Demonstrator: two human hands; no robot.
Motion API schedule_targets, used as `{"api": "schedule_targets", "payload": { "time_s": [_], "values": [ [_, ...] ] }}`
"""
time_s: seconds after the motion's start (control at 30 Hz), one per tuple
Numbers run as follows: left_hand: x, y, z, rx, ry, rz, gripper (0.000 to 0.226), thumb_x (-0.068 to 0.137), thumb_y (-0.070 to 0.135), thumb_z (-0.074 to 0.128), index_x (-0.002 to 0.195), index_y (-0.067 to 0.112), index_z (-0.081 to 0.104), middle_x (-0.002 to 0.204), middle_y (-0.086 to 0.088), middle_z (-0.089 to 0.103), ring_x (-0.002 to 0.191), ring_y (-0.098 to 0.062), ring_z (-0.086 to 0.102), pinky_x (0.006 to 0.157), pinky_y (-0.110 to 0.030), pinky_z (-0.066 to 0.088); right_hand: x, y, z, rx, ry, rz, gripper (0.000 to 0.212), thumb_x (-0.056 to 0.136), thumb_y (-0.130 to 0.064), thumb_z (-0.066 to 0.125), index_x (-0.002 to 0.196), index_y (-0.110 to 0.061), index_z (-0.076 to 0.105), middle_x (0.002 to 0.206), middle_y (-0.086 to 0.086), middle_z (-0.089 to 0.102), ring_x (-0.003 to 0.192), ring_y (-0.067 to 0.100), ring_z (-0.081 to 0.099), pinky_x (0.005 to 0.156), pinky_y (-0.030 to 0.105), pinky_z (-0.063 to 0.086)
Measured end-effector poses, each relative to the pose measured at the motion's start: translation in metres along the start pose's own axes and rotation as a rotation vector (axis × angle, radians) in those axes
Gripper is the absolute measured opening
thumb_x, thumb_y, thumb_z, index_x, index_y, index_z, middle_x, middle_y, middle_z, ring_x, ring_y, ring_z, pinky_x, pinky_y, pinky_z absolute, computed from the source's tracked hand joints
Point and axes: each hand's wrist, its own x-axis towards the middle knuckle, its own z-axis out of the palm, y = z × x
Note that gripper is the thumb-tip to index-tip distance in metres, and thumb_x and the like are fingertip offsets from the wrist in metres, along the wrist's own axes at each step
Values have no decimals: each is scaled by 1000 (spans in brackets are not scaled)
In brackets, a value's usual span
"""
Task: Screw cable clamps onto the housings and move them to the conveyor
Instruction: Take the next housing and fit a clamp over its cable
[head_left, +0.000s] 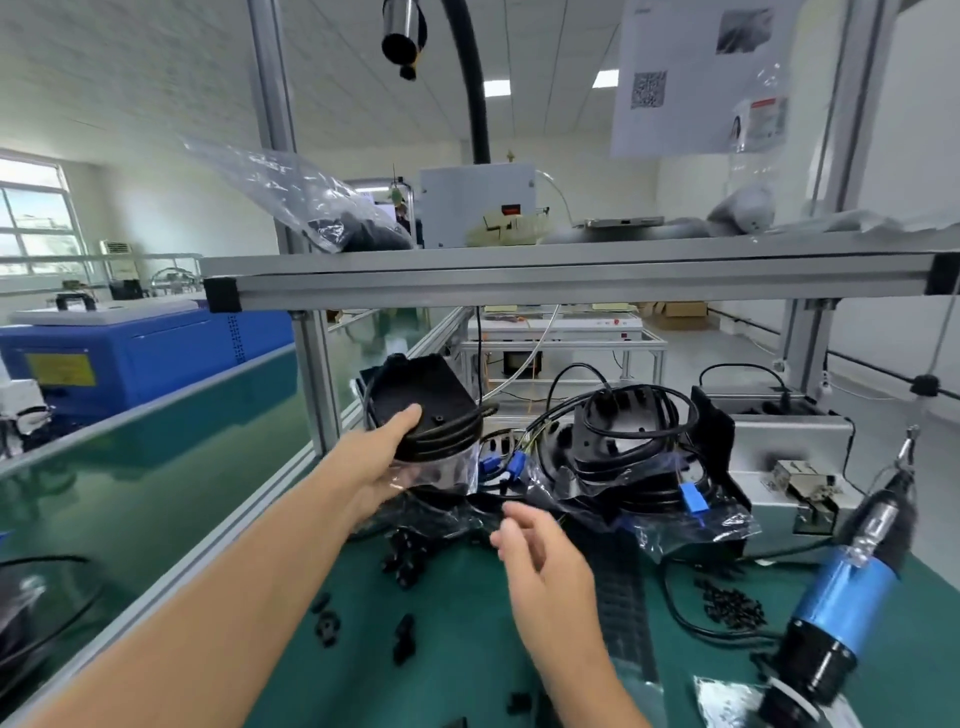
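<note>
My left hand grips a black housing with a coiled black cable and a clear plastic bag, lifted above the bench near the frame post. My right hand hovers below and to the right of it, fingers loosely curled, holding nothing that I can see. A stack of more black housings with cables and blue connectors sits behind it on the green bench. Small black cable clamps lie scattered on the mat. The green conveyor runs along the left.
A blue electric screwdriver hangs at the right on its cable. A pile of black screws lies beside it. A metal box stands at the back right. An aluminium shelf crosses overhead with a bag of parts.
</note>
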Motion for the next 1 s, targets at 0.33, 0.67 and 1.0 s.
{"api": "schedule_targets", "payload": {
  "time_s": [0.33,0.67,1.0],
  "values": [
    [-120,-66,-49,225,-99,120,23,82,35,72,85,12,72,72,-5,73,48,-10,59,42,-19,44,11,-36,12,441,-299,457,46,85,-60,58,103,-19,68,90,2,76,83,19,74,67,31,59],
    [-164,-61,-88,265,-259,308,53,82,76,43,91,31,70,87,-4,74,73,-32,65,60,-42,51,-18,-104,-14,-10,-472,-181,33,94,-36,58,126,-35,53,111,-25,65,101,-8,61,79,7,47],
    [-108,-43,-93,789,-250,933,81,91,34,62,145,50,5,156,21,19,142,5,22,114,-22,28,-103,-57,-52,-133,-598,-56,67,93,-37,59,142,-54,17,134,-52,30,124,-26,30,95,-1,31]
  ]
}}
